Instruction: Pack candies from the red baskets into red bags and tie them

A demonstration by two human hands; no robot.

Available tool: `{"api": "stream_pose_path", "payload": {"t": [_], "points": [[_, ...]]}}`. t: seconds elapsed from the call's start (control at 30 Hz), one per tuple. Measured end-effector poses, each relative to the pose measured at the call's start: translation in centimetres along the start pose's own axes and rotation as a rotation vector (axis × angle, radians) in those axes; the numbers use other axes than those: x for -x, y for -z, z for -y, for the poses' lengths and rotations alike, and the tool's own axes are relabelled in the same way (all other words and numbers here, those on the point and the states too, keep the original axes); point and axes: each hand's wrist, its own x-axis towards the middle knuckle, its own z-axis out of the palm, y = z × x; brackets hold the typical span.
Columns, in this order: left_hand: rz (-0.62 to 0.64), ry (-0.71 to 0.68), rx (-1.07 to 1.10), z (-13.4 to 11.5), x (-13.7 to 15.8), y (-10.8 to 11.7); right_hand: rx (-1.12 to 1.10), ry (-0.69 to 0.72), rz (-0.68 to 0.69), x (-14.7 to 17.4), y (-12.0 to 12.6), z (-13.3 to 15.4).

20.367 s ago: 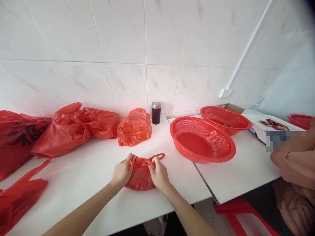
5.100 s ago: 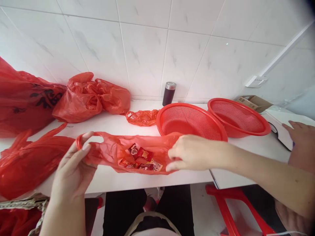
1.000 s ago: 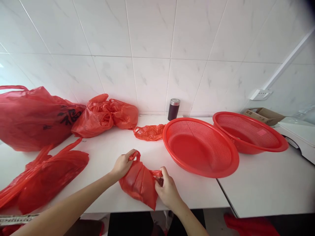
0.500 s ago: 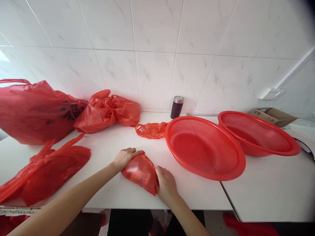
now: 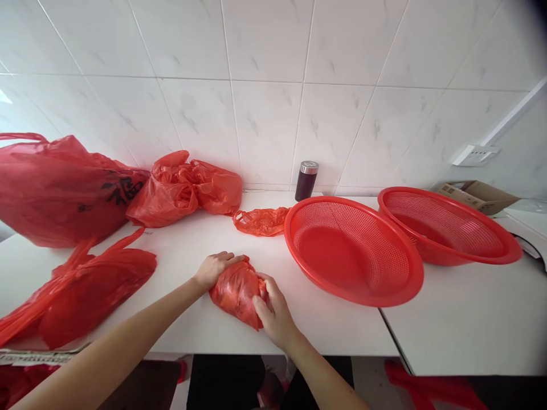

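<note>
A red plastic bag (image 5: 237, 293), wrapped round something I cannot make out, lies on the white table near its front edge. My left hand (image 5: 216, 269) is closed on the bag's upper left side, fingers over its far edge. On the right side, my right hand (image 5: 272, 310) grips the bag's gathered plastic between thumb and fingers. A flat, crumpled red bag (image 5: 261, 221) lies behind it. Just to the right stands a red perforated basket (image 5: 421, 279), its inside showing nothing but red plastic.
Filled red bags stand at the left: a large one with black writing (image 5: 64, 193), a knotted one (image 5: 171, 191) and a nearer one (image 5: 100, 290). A dark tumbler (image 5: 306, 183) is by the tiled wall. A second red basket (image 5: 508, 256) and a cardboard box (image 5: 491, 196) are at the right.
My right hand has moved left and up, folding the bag's right side inward. The bag looks smaller and more crumpled. My left hand stays on its left side.
</note>
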Motion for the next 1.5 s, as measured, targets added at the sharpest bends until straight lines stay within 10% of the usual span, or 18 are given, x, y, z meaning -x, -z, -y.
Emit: {"api": "stream_pose_path", "payload": {"t": [0.13, 0.6, 1.13, 1.5], "points": [[-0.063, 0.095, 0.089, -0.3, 0.0, 0.3, 0.135, -0.165, -0.099, -1.6, -1.8, -0.6], [-0.084, 0.253, 0.247, -5.1, -0.9, 1.5, 0.541, 0.021, -0.013, -2.4, -2.4, -2.9], [0.083, -0.038, -0.112, 0.7, 0.1, 1.9, 0.249, 0.091, -0.090, -2.0, -1.2, -4.0], [0.133, -0.051, -0.113, 2.1, -1.4, 0.4, 0.580, 0.119, 0.003, -1.6, -2.0, -3.5]]}}
